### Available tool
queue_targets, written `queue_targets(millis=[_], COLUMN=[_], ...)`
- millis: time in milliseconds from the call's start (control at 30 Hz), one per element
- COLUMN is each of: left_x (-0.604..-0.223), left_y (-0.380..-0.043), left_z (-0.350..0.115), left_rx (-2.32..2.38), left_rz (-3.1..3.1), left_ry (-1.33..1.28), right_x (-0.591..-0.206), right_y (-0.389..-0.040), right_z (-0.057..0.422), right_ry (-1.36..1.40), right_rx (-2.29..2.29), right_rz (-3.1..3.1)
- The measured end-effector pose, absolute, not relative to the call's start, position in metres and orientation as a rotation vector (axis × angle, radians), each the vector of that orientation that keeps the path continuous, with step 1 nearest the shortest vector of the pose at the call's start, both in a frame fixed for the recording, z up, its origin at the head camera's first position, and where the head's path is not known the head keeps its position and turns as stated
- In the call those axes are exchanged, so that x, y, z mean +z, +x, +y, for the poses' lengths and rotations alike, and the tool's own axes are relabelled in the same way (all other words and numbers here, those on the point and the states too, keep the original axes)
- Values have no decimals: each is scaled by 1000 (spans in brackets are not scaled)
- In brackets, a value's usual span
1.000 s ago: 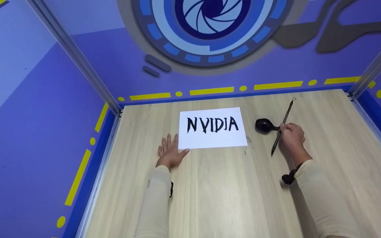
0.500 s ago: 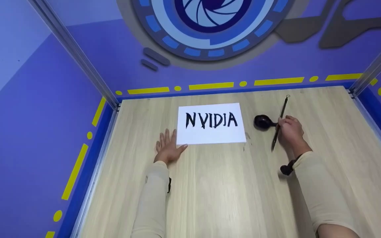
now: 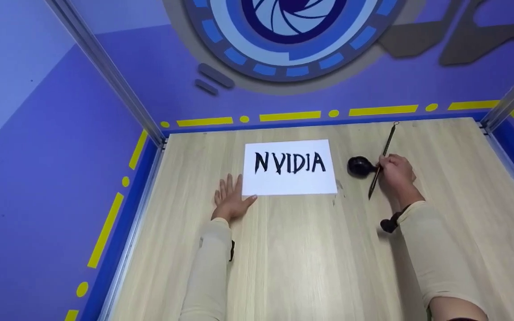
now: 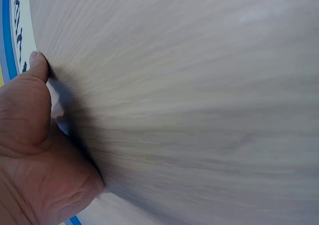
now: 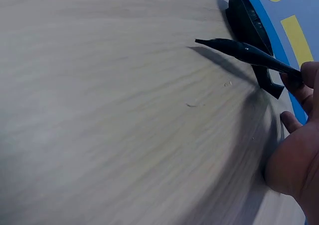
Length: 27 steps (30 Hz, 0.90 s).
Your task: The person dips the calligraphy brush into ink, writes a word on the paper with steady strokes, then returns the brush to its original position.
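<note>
My left hand (image 3: 230, 203) lies flat with spread fingers at the near left corner of a white paper sheet (image 3: 290, 185). Its thumb (image 4: 39, 65) reaches onto the sheet's near edge. Black brush-like letters (image 3: 290, 163) on the sheet read "NVIDIA". My right hand (image 3: 398, 173) pinches a black writing brush (image 3: 374, 184) around the middle of its handle. The brush slants, its dark tip pointing toward me and its loop end away. Just left of the right hand sits a black ladle-shaped ink dish (image 3: 358, 167), whose short handle (image 5: 269, 85) passes below the brush.
A pale wooden table (image 3: 301, 267) carries everything. Dark smudges (image 3: 340, 188) mark it beside the sheet's right edge. Blue-purple panels (image 3: 60, 178) with yellow dashes close off the left, back and right sides.
The brush in my right hand has shifted slightly away from me, its tip a little nearer the ink dish. The left hand and the sheet stay put. The head view has shifted slightly.
</note>
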<state>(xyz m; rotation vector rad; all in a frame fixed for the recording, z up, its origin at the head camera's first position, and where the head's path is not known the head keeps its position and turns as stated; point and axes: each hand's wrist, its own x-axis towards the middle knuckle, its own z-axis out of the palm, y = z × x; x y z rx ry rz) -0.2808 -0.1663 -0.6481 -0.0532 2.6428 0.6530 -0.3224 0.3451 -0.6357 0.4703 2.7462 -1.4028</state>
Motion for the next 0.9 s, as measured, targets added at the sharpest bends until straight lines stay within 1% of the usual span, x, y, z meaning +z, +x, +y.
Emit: queue_targets(millis=[400, 667, 900], left_x=[-651, -644, -648], left_y=[-282, -276, -281], left_z=[-166, -167, -167], left_rx=[657, 704, 682], left_rz=[2640, 2654, 2638], left_ry=[-61, -50, -65], right_x=[-640, -639, -639], right_y=[-334, -336, -336], right_z=[343, 343, 340], right_ry=[507, 499, 547], right_rx=[-1372, -1312, -1345], right_rz=[2727, 2748, 2757])
